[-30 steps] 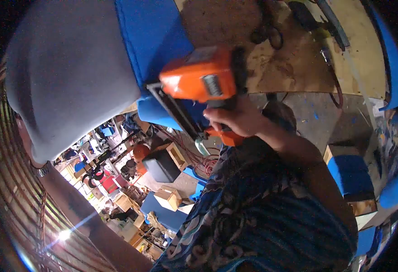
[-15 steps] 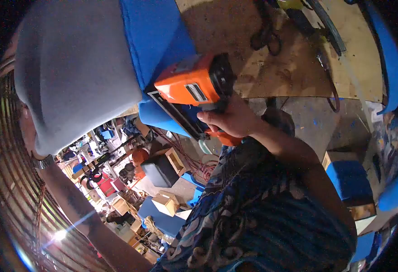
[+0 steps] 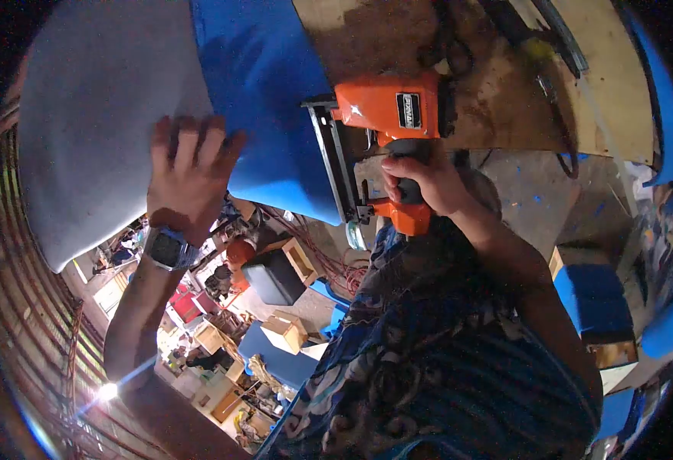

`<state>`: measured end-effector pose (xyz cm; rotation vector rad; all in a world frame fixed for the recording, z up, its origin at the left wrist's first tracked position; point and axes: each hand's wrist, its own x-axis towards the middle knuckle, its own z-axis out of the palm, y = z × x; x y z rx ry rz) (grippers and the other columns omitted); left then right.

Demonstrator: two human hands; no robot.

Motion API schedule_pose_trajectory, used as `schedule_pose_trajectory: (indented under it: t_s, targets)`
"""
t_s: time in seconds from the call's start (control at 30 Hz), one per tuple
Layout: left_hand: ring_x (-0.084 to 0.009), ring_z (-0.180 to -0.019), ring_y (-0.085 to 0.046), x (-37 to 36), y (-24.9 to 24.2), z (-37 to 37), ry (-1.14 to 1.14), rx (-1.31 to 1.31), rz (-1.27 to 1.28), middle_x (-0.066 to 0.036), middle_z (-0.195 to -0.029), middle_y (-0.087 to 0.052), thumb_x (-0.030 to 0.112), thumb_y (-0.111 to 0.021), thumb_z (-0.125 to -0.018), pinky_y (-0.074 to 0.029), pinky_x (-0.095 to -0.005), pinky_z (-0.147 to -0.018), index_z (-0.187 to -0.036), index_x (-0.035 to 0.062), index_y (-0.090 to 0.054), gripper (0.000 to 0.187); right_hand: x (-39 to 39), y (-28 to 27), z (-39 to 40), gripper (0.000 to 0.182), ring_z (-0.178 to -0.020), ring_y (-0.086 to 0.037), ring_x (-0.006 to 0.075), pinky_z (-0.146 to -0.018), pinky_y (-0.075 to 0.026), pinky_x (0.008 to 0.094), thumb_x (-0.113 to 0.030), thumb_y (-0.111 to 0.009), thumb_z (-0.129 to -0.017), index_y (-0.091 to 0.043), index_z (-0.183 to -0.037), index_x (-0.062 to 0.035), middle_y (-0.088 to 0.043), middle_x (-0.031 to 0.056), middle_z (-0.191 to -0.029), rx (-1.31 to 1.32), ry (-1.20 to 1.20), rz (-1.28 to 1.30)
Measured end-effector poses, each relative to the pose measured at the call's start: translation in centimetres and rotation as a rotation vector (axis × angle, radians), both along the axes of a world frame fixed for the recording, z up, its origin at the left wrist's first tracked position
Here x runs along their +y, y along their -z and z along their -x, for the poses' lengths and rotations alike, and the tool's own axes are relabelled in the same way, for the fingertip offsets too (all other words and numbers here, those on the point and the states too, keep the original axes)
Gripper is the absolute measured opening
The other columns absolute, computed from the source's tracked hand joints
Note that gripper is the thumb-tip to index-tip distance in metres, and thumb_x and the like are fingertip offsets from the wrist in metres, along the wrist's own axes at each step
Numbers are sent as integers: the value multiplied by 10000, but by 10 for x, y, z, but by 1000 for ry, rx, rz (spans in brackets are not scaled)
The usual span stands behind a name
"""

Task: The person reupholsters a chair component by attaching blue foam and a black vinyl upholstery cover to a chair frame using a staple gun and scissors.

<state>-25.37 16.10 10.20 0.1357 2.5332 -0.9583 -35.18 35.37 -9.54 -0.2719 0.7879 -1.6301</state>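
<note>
An orange staple gun with a black grip is held in my right hand, fingers wrapped round the grip. Its long dark magazine lies along the right side of a padded piece. That piece has grey fabric on the left and blue fabric on the right. Flat on the grey fabric, close to where it meets the blue, rests my left hand, fingers spread and a watch on the wrist. The staple gun's nose is near the blue fabric; whether it touches cannot be seen.
A pair of scissors lies on the wooden tabletop beyond the staple gun. Below, a dark padded stool, wooden boxes and red hoses crowd the floor. Blue padded blocks stand at the right.
My left hand has moved from the far left edge of the grey fabric onto its top. The staple gun has shifted right and turned more upright. The blue fabric shows more.
</note>
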Motion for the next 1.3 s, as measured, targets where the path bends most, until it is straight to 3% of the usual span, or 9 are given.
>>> schedule_pose_trajectory:
  t_s: [0.07,0.17,0.47,0.67,0.7,0.8,0.83,1.17,1.3]
  targets:
    - [-233,-1011,-442,0,2,0,36,17,-11,-27,-983,-506,170,-557,-688,-306,-480,-940,-909,143,-628,234,3,-2,1,212,-454,-515,115,-471,-427,274,-214,-562,-804,-527,-706,-29,-519,25,-535,-35,12,-43]
    - [-238,-1005,-445,-2,0,1,29,4,-58,-21,-969,-509,172,-558,-680,-310,-487,-939,-900,137,-626,234,7,6,0,78,-491,-523,149,-475,-426,281,-63,-566,-788,-500,-808,-25,-513,53,-588,-147,-1,-38]
    - [-238,-1007,-452,-3,0,3,21,-26,-131,-14,-904,-518,188,-620,-641,-304,-517,-957,-847,127,-632,214,13,4,-3,111,-499,-523,126,-484,-422,267,-97,-569,-802,-514,-873,-32,-522,39,-603,20,-67,-21]
    - [-216,-980,-472,-5,-4,-4,115,12,-143,2,-886,-520,200,-633,-634,-321,-516,-952,-822,136,-637,199,9,-2,-11,97,-466,-523,106,-447,-425,265,-115,-563,-812,-551,-783,-23,-551,35,-553,-6,-105,30]
    - [-212,-976,-476,-5,-5,-5,118,32,-146,6,-884,-523,199,-632,-636,-323,-514,-953,-813,138,-638,187,7,-8,-14,152,-466,-525,107,-445,-424,265,-132,-573,-808,-548,-696,-33,-548,32,-540,-110,-36,55]
    - [-203,-970,-482,-1,0,-4,111,71,-131,17,-885,-530,194,-627,-644,-328,-507,-951,-779,147,-640,144,0,-1,-18,120,-460,-518,111,-441,-420,276,-157,-585,-803,-548,-767,-48,-536,22,-540,-1,-114,75]
    - [-200,-970,-484,-1,0,-4,106,82,-123,20,-887,-533,192,-624,-646,-330,-505,-950,-767,150,-640,129,-1,-5,-14,192,-532,-513,108,-506,-416,264,-47,-550,-822,-489,-1002,-31,-528,31,-622,46,-198,48]
    - [-185,-957,-484,-3,-3,-4,115,92,-133,17,-869,-518,182,-605,-639,-335,-507,-942,-696,145,-607,67,-33,-22,-25,223,-506,-497,81,-472,-433,245,-111,-610,-806,-483,-970,-32,-518,12,-623,297,6,179]
    - [-182,-952,-483,-3,-2,-6,111,92,-136,16,-871,-513,171,-594,-635,-334,-512,-944,-689,144,-600,60,-31,-22,-33,244,-494,-495,82,-469,-432,245,-121,-614,-803,-473,-978,-29,-520,8,-625,11,-6,164]
